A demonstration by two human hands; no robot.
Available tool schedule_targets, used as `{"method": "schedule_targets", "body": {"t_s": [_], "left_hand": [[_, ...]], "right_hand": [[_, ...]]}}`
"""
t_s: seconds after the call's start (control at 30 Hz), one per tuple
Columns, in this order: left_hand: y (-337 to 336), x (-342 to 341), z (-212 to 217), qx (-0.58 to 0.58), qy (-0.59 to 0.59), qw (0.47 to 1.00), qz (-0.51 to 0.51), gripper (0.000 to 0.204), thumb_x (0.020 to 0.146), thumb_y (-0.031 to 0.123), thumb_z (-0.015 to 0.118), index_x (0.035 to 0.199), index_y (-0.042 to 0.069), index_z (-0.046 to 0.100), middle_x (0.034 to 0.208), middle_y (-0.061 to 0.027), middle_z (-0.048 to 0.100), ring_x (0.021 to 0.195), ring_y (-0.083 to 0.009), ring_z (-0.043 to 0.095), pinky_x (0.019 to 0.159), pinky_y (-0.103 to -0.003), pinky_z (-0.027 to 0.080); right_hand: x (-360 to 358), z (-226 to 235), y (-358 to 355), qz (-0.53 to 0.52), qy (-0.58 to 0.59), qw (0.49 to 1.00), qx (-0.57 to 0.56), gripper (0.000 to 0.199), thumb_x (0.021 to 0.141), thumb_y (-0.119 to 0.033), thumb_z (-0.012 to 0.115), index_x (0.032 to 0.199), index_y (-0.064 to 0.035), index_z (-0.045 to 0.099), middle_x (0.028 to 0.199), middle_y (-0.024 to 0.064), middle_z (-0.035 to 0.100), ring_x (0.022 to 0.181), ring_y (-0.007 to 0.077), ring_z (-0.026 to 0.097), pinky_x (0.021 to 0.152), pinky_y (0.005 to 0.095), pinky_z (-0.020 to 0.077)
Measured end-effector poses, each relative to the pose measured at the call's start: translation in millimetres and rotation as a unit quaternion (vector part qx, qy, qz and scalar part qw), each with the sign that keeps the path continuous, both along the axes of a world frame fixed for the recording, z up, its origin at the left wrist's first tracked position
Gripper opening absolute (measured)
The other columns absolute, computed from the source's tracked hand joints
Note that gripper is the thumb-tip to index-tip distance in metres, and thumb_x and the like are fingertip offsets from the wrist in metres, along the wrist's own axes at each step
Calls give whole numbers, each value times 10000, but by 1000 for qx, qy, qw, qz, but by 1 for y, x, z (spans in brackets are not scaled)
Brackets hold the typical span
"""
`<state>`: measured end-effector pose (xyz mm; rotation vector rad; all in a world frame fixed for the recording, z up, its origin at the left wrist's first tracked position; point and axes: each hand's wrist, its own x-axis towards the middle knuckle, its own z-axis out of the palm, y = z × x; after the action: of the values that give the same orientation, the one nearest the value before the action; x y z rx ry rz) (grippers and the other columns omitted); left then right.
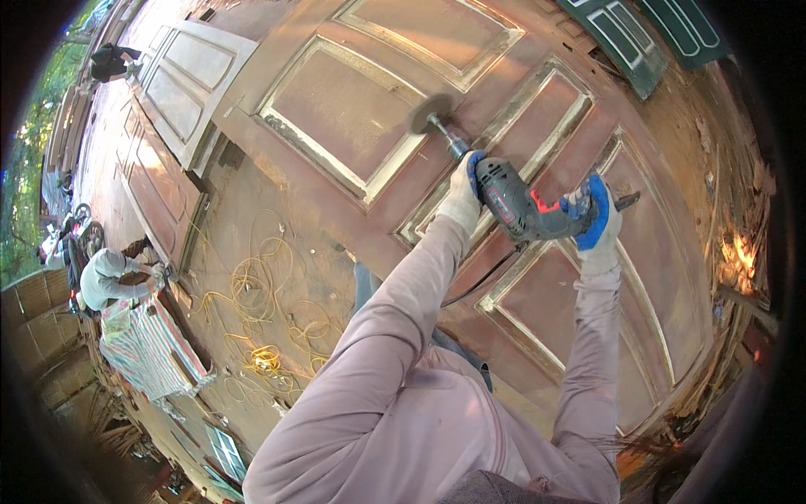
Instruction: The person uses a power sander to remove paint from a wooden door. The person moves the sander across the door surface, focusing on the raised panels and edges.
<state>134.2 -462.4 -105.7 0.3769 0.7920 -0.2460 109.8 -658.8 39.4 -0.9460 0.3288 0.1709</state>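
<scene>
A dark grey power drill (510, 199) with a red trigger is held across a large panelled wooden door (353, 109). My left hand (463, 193), in a white glove with blue palm coating, wraps round the drill's front end behind the chuck. My right hand (597, 220), gloved the same way, grips the rear handle. A round sanding disc (431, 114) on the drill's shaft is at the door's surface beside a recessed panel; whether it touches cannot be told. Pale, worn moulding frames the panels. The drill's black cord (483, 280) hangs down past my left forearm.
Yellow cords (256, 286) lie tangled on the floor at left. Another person (113, 277) bends over a brown door (164, 189) there, near a striped sheet (151, 349). A grey door (189, 80) and a further person (113, 63) are at far left. Green doors (621, 38) lie upper right.
</scene>
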Motion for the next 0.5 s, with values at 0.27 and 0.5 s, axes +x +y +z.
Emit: {"method": "schedule_targets", "body": {"t_s": [0.27, 0.5], "left_hand": [[44, -114, 19, 3, 20, 999, 40, 214, 808, 282, 655, 904, 96, 614, 783, -60, 638, 693, -199, 609, 642, -349, 512], [47, -85, 24, -23, -87, 995, 46, 224, 843, 316, 587, 910, 105, 622, 793, -77, 657, 693, -226, 615, 677, -370, 514]], "right_hand": [[-62, -11, 26, 28, 53, 997, -42, 169, 908, -172, 509, 805, -39, 503, 655, 75, 500, 595, 202, 510, 619, 368, 450], [-37, -2, 42, 19, 45, 999, -21, 161, 894, -149, 532, 771, -47, 510, 609, 61, 493, 523, 194, 511, 568, 376, 477]]}}
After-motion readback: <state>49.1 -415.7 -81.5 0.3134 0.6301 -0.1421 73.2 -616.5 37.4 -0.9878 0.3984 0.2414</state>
